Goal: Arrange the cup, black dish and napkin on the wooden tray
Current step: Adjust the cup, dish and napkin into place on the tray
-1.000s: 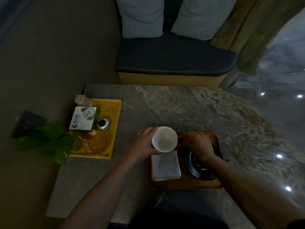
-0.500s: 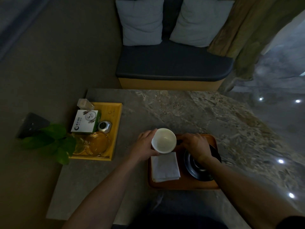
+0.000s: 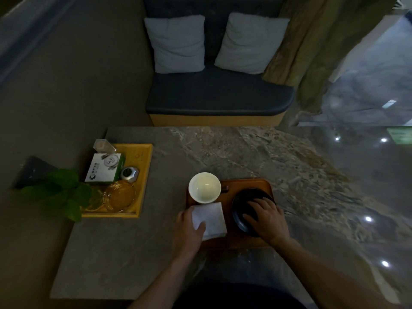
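A grey stone bench [image 3: 245,157] is filling the middle of the view, with a dark cushioned seat [image 3: 218,97] and two pale pillows [image 3: 178,43] sitting beyond its far edge. On the left part of the bench a yellow tray [image 3: 145,175] is carrying a white and green box [image 3: 104,168], a small silver object [image 3: 129,174] and a glass dish [image 3: 121,196], with green leaves [image 3: 60,192] hanging over its near left corner. Nearer the person, the wooden tray [image 3: 247,185] is lying on the bench and is holding all three task things. The black dish [image 3: 243,201] is sitting on its right half, and the right hand [image 3: 267,217] is resting on top of it with its fingers [image 3: 256,202] spreading wide across the dish, not closing round it. The folded white napkin [image 3: 211,218] is lying on the near left part of the wooden tray; the left hand [image 3: 189,228] is lying at its left edge, thumb pressing on the cloth, other fingers hidden beneath so their grip is hard to tell. The white cup [image 3: 204,187] is standing upright at the far left corner, just behind the napkin, touched by neither hand
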`<action>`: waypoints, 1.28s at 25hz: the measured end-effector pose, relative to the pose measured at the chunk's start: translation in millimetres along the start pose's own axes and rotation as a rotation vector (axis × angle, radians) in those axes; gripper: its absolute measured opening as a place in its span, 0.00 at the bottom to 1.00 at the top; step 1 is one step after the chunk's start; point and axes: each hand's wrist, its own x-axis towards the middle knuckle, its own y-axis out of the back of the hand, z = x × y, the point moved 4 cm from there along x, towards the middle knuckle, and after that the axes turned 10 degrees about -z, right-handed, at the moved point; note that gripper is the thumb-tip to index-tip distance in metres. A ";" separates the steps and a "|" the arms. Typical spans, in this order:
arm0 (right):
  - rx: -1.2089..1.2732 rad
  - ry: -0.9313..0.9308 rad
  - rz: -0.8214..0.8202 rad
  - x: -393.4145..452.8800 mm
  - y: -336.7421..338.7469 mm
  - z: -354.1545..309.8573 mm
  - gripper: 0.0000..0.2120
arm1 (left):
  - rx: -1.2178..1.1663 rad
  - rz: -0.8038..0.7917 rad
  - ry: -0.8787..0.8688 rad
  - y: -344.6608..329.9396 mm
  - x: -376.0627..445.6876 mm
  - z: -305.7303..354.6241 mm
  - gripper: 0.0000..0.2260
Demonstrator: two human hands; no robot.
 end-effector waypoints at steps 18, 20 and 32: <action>0.004 0.067 -0.122 -36.7 -2.9 104.9 0.45 | 0.661 -0.160 -0.170 -79.0 0.5 60.9 0.39; 0.003 0.053 -0.158 -28.6 -4.8 106.0 0.48 | 0.685 -0.197 -0.118 -81.0 4.0 58.8 0.43; 0.051 0.037 -0.205 -3.8 -9.0 99.3 0.51 | 0.713 -0.253 -0.078 -88.8 20.3 56.7 0.48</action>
